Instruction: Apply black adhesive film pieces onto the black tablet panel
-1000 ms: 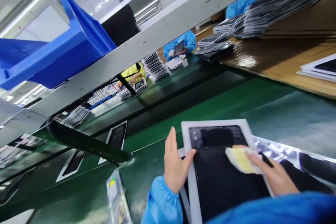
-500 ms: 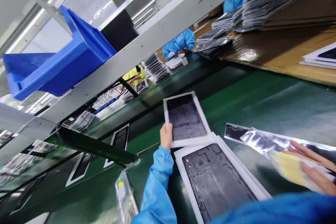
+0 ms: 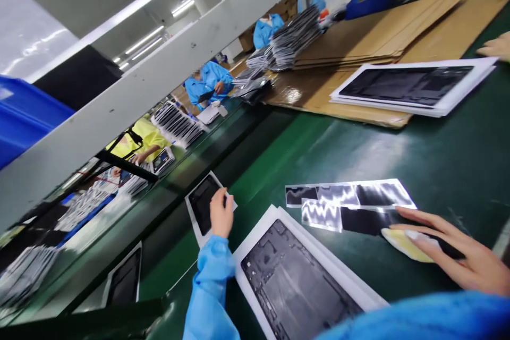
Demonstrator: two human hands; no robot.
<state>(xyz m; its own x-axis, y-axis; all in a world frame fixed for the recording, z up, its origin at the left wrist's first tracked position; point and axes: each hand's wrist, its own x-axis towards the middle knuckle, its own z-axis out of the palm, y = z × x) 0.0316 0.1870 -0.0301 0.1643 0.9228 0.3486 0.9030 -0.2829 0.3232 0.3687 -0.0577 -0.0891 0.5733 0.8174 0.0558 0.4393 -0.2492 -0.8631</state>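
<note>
The belt (image 3: 398,159) at centre is smooth green with a dull sheen. Glossy, reflective film strips (image 3: 350,204) lie mid-frame; the yellow cloth (image 3: 406,244) at lower right looks soft and matt. Cardboard (image 3: 370,42) at the top is plain brown.
</note>
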